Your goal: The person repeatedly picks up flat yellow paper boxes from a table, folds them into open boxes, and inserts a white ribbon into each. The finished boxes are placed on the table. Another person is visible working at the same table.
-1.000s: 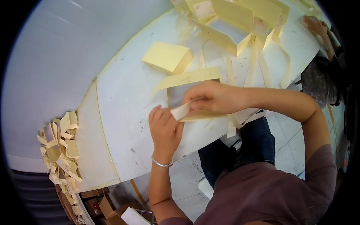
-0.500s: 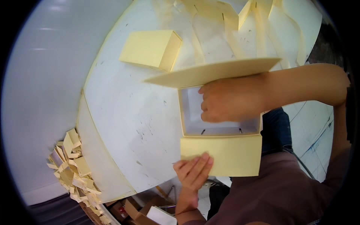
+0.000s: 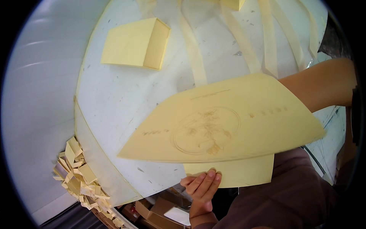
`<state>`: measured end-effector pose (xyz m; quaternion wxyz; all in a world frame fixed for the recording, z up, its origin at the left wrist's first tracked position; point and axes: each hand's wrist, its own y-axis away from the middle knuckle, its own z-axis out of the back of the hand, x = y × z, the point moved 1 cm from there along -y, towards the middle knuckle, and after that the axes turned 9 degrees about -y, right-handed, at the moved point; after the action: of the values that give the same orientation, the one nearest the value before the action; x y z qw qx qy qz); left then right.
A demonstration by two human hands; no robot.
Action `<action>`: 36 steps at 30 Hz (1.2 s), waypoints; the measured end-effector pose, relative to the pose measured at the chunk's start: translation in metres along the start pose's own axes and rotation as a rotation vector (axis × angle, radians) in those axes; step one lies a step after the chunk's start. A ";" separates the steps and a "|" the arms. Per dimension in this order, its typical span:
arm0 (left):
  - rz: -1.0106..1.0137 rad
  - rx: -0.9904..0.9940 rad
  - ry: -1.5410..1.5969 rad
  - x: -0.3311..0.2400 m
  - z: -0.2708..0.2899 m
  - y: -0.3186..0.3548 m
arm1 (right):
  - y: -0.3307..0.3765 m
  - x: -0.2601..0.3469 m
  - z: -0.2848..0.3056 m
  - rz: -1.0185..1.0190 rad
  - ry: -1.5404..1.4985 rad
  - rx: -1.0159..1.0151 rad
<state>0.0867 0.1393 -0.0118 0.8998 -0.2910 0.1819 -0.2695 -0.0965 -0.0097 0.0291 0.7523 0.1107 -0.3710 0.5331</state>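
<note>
The left hand (image 3: 202,187), near 6 o'clock, lays its fingers over the front flap (image 3: 248,173); its thumb is hard to make out, so I cannot tell whether it pinches or merely steadies. The flap juts past the desk edge over the lap, and too much downward pressure there could crease it at the fold. The right hand is hidden behind the lid panel (image 3: 213,122), so its grip cannot be judged; only the right forearm (image 3: 320,84) shows, towards 2 to 3 o'clock. If those fingers lie inside, a dropping panel could trap them or bend against the knuckles.

The cream box (image 3: 267,114) sits just off centre, towards 4 o'clock, its panel slanting over the hidden body and part of the flap. The panel's printed circular motif faces up, so a careless rub or a damp fingertip could mark it. A lopsided pull might also skew the panel from the body.

From 12 to 2 o'clock, pale ribbons (image 3: 269,42) trail across the desk (image 3: 114,114); one ends right at the panel's far edge and could get caught underneath, while a sweeping forearm could snag others. The closed box (image 3: 131,45) at 11 o'clock stands well apart, at little risk.
</note>
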 end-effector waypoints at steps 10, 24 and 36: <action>0.181 -0.253 -0.098 0.009 -0.010 -0.060 | -0.009 -0.026 0.003 -0.225 -0.274 0.114; 0.626 -0.061 0.033 0.020 -0.046 -0.066 | -0.037 -0.027 0.007 -0.349 -0.534 0.110; 0.673 -0.129 0.116 0.029 -0.052 -0.059 | -0.047 -0.016 0.016 -0.363 -0.053 0.189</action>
<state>0.0621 0.0596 -0.0200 0.9061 -0.2553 0.3352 0.0383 -0.0646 -0.0496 0.0405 0.8123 0.2597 -0.3129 0.4180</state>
